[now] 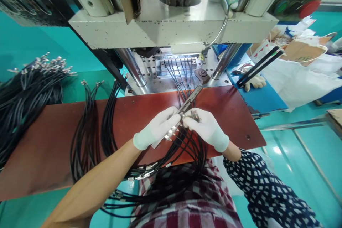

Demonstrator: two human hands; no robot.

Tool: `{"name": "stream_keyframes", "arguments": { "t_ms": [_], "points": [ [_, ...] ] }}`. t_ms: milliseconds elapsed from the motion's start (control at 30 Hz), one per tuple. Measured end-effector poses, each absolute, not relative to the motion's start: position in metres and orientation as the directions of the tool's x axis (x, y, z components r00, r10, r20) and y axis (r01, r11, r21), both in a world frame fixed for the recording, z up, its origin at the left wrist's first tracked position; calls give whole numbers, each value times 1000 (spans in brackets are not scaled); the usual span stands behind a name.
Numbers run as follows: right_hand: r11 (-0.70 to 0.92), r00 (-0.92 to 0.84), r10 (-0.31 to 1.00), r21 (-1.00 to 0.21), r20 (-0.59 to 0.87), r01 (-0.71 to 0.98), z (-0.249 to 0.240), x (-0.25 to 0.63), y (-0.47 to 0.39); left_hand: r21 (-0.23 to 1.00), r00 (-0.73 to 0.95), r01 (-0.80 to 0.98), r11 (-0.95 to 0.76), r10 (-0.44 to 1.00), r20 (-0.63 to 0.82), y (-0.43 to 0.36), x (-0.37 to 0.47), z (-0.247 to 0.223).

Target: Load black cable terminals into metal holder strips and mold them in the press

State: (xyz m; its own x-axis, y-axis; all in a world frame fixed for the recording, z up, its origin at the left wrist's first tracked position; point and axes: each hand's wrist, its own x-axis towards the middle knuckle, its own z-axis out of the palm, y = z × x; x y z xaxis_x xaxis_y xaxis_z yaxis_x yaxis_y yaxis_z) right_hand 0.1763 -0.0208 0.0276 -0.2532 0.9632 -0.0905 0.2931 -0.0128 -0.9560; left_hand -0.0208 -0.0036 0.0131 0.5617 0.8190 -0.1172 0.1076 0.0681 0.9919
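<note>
I see both white-gloved hands over the reddish-brown board [80, 128]: left hand [157, 128] and right hand [207, 128] pinch the metal-tipped ends of a black cable bundle [184, 149] against a narrow dark metal bar [191, 99], fingers closed

A factory workshop; a big press machine [171, 25] stands over the red-brown counter [53, 139]; bundles of black cables [24, 92] lie around; the floor [294, 156] is painted teal.
</note>
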Motion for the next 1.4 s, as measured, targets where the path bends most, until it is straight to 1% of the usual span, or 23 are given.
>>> {"name": "stream_keyframes", "arguments": {
  "t_ms": [67, 133, 233, 333, 467, 567, 667, 733, 800, 867, 933, 1000, 1033, 1100, 1133, 1233, 1300, 1400],
  "points": [
    [43, -270, 962, -946, -48, 322, 31, 183, -23, 991, 568, 77, 114, 812, -137, -2, -22, 11],
    [40, -275, 960, -948, -50, 315, 35, 189, -25, 989, 579, 57, 137, 802, -144, -1, -24, 8],
    [-72, -269, 953, -965, -141, 252, 37, 196, -25, 989, 604, 27, 142, 786, -129, 0, -25, 8],
    [-197, -308, 923, -970, -231, 140, 31, 200, -22, 989, 618, 7, 151, 777, -123, 1, -25, 11],
    [-292, -348, 897, -956, -273, -3, 25, 201, -18, 980, 632, -7, 198, 761, -149, 1, -24, 16],
    [-278, -262, 923, -959, -282, 52, 27, 194, -17, 978, 652, -9, 210, 743, -153, 1, -25, 17],
    [-207, -140, 964, -968, -227, 145, 32, 184, -17, 975, 667, -2, 223, 726, -165, 1, -26, 17],
    [-182, -117, 973, -971, -200, 154, 34, 179, -17, 973, 680, 22, 228, 710, -181, 2, -28, 17],
    [-181, -121, 972, -969, -203, 171, 36, 177, -16, 984, 687, 88, 158, 705, -175, 2, -30, 19],
    [-178, -117, 972, -964, -203, 197, 38, 177, -16, 975, 664, 220, -32, 738, -125, 3, -31, 21],
    [-161, -109, 976, -962, -188, 219, 38, 177, -17, 899, 628, 372, -229, 776, -62, 3, -31, 22],
    [-150, -104, 979, -963, -176, 224, 37, 176, -17, 836, 615, 449, -315, 787, -34, 3, -31, 23],
    [-146, -107, 979, -964, -173, 221, 36, 176, -16, 833, 620, 449, -323, 784, -30, 3, -31, 22],
    [-139, -118, 979, -967, -167, 213, 34, 175, -15, 867, 633, 403, -292, 773, -33, 2, -30, 20],
    [-133, -127, 979, -969, -162, 209, 33, 175, -14, 896, 632, 369, -247, 773, -47, 2, -29, 18],
    [-131, -191, 966, -967, -173, 217, 30, 183, -12, 965, 620, 260, -31, 771, -143, 2, -29, 13],
    [-132, -253, 950, -970, -183, 206, 29, 195, -12, 979, 628, 190, 68, 758, -174, 3, -29, 10],
    [-94, -340, 930, -984, -142, 155, 26, 217, -17, 987, 630, 129, 95, 761, -155, 4, -30, 9]
  ]
}}
